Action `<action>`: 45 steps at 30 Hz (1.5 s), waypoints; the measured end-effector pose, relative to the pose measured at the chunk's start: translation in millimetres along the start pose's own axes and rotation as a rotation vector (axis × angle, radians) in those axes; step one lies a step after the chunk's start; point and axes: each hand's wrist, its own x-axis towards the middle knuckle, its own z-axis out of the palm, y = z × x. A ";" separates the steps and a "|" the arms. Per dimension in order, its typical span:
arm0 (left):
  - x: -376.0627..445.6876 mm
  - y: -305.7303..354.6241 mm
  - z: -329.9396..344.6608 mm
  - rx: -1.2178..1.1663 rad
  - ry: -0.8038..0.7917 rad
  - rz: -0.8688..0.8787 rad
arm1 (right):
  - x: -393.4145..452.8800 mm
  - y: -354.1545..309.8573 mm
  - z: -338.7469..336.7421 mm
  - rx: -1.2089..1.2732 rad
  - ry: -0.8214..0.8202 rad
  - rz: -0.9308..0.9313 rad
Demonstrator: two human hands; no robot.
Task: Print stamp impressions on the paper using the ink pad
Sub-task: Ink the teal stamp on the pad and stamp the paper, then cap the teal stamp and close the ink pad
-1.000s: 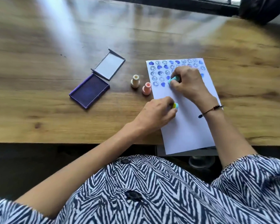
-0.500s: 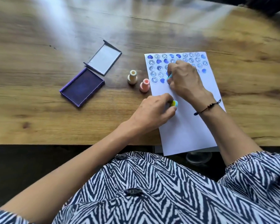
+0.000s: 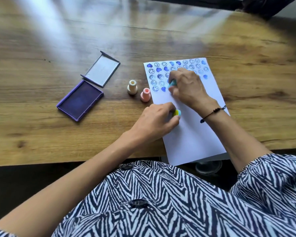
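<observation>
A white paper [image 3: 193,134] lies on the wooden table, its top rows filled with blue hearts and smiley faces. My right hand [image 3: 188,86] is shut on a light-blue stamp [image 3: 172,83], held down at the end of the lowest printed row. My left hand [image 3: 157,120] rests on the paper's left edge, closed around a yellow-topped stamp [image 3: 176,113]. The open purple ink pad [image 3: 79,100] lies to the left, its lid [image 3: 102,70] flipped back behind it.
A cream stamp [image 3: 132,87] and a pink stamp [image 3: 145,94] stand upright between the ink pad and the paper. The paper's lower end hangs over the table's near edge [image 3: 75,161]. A dark object [image 3: 263,6] sits at the far right corner.
My right hand has lowered the light-blue stamp onto the paper. My left hand has stayed on the paper's edge with its stamp. The view has shifted slightly.
</observation>
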 end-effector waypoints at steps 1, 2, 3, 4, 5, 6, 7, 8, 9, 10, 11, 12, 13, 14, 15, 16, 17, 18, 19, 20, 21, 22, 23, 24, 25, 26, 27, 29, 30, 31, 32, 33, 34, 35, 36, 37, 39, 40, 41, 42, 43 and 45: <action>0.3 -0.3 0.5 0.005 -0.004 0.002 | 0.9 3.0 -2.5 0.062 -0.001 0.032; 0.7 -0.4 0.8 0.006 -0.009 0.002 | 0.8 6.5 -6.0 0.140 0.023 0.087; 1.1 -0.5 1.0 0.000 -0.015 -0.004 | -0.1 10.8 -10.0 0.252 0.067 0.166; 1.1 -0.4 0.5 -0.007 -0.018 -0.013 | -2.7 14.1 -14.6 0.409 0.115 0.255; 1.1 -0.3 -0.1 -0.017 -0.020 -0.023 | -6.5 16.2 -19.2 0.587 0.158 0.338; 0.9 -0.2 -0.9 -0.032 -0.021 -0.032 | -11.2 18.1 -23.7 0.737 0.192 0.404; 0.8 -0.1 -1.5 -0.055 -0.020 -0.040 | -15.9 19.4 -27.7 0.844 0.205 0.444; 0.9 -0.4 -2.1 -0.084 -0.018 -0.051 | -20.1 19.7 -31.0 0.917 0.198 0.463; 0.8 -0.5 -2.5 -0.121 -0.018 -0.069 | -23.8 18.2 -34.2 0.973 0.184 0.471; 0.4 -0.5 -3.7 -0.174 -0.017 -0.094 | -27.8 15.2 -37.2 1.018 0.168 0.468; -0.3 -0.2 -5.2 -0.254 -0.013 -0.134 | -31.4 11.7 -40.0 1.060 0.155 0.460; -1.1 0.5 -7.3 -0.355 -0.006 -0.184 | -35.3 7.8 -42.9 1.102 0.146 0.448; -2.0 1.3 -9.6 -0.459 0.005 -0.237 | -39.4 3.7 -46.0 1.144 0.137 0.431; -3.1 2.3 -13.0 -0.560 0.018 -0.282 | -44.2 -1.0 -49.3 1.184 0.126 0.407; -4.4 3.9 -16.8 -0.662 0.032 -0.314 | -49.1 -5.8 -51.8 1.220 0.108 0.369; -5.3 5.2 -20.8 -0.769 0.048 -0.333 | -53.9 -10.7 -53.9 1.242 0.082 0.325; -5.6 6.1 -24.5 -0.866 0.070 -0.340 | -58.1 -16.4 -55.4 1.250 0.053 0.280; -5.5 6.4 -28.0 -0.942 0.093 -0.337 | -61.7 -22.0 -56.4 1.247 0.027 0.239; -5.6 6.8 -31.3 -0.995 0.116 -0.330 | -63.9 -27.9 -57.1 1.229 0.007 0.202; -6.0 7.0 -34.6 -1.035 0.134 -0.324 | -65.0 -33.1 -57.5 1.196 0.000 0.171; -6.7 7.2 -37.2 -1.066 0.147 -0.320 | -64.9 -37.8 -57.9 1.156 0.003 0.146; -7.4 7.6 -39.5 -1.093 0.158 -0.319 | -63.7 -41.6 -58.6 1.120 0.010 0.130; -8.0 8.0 -41.3 -1.112 0.169 -0.321 | -62.2 -44.2 -59.3 1.096 0.017 0.122; -8.7 8.1 -43.0 -1.124 0.183 -0.323 | -60.5 -46.4 -59.6 1.082 0.019 0.117; -9.4 8.0 -44.2 -1.132 0.195 -0.323 | -58.9 -48.1 -59.6 1.068 0.018 0.111; -10.0 7.7 -45.5 -1.141 0.204 -0.321 | -57.8 -49.5 -59.2 1.050 0.016 0.102; -10.6 7.5 -46.6 -1.151 0.212 -0.316 | -57.0 -50.8 -58.4 1.028 0.016 0.091; -11.8 6.6 -48.0 -1.161 0.227 -0.308 | -56.2 -53.2 -56.1 0.989 0.023 0.070; -12.7 6.0 -48.4 -1.154 0.235 -0.304 | -56.1 -54.5 -55.0 0.981 0.025 0.060; -13.9 5.3 -48.7 -1.139 0.243 -0.298 | -56.1 -55.7 -53.9 0.977 0.027 0.051; -15.3 4.4 -49.2 -1.116 0.253 -0.291 | -56.2 -56.6 -52.6 0.973 0.028 0.042; -16.4 3.3 -49.6 -1.086 0.264 -0.282 | -56.5 -58.1 -51.3 0.971 0.030 0.036; -18.0 1.6 -50.2 -1.048 0.281 -0.272 | -56.7 -60.3 -49.4 0.971 0.030 0.031; -19.8 -0.3 -51.1 -1.003 0.304 -0.259 | -56.8 -63.5 -47.3 0.968 0.030 0.026; -21.7 -2.1 -52.4 -0.956 0.328 -0.243 | -56.4 -67.9 -45.3 0.960 0.033 0.022; -23.6 -4.1 -54.5 -0.911 0.352 -0.225 | -55.0 -72.8 -43.1 0.950 0.036 0.018; -26.1 -9.5 -61.7 -0.833 0.386 -0.193 | -49.1 -83.3 -40.8 0.922 0.027 0.016; -26.3 -13.5 -66.7 -0.781 0.392 -0.191 | -43.8 -88.3 -40.7 0.898 0.011 0.007; -25.1 -18.1 -72.2 -0.712 0.391 -0.203 | -36.6 -92.6 -40.7 0.858 -0.003 -0.012; -22.9 -23.5 -77.7 -0.633 0.390 -0.227 | -26.8 -96.4 -40.4 0.793 -0.004 -0.039; -19.3 -30.5 -83.3 -0.540 0.402 -0.258 | -15.0 -100.6 -39.9 0.706 0.014 -0.072; -7.7 -47.9 -94.2 -0.295 0.468 -0.327 | 12.6 -108.1 -36.9 0.481 0.073 -0.132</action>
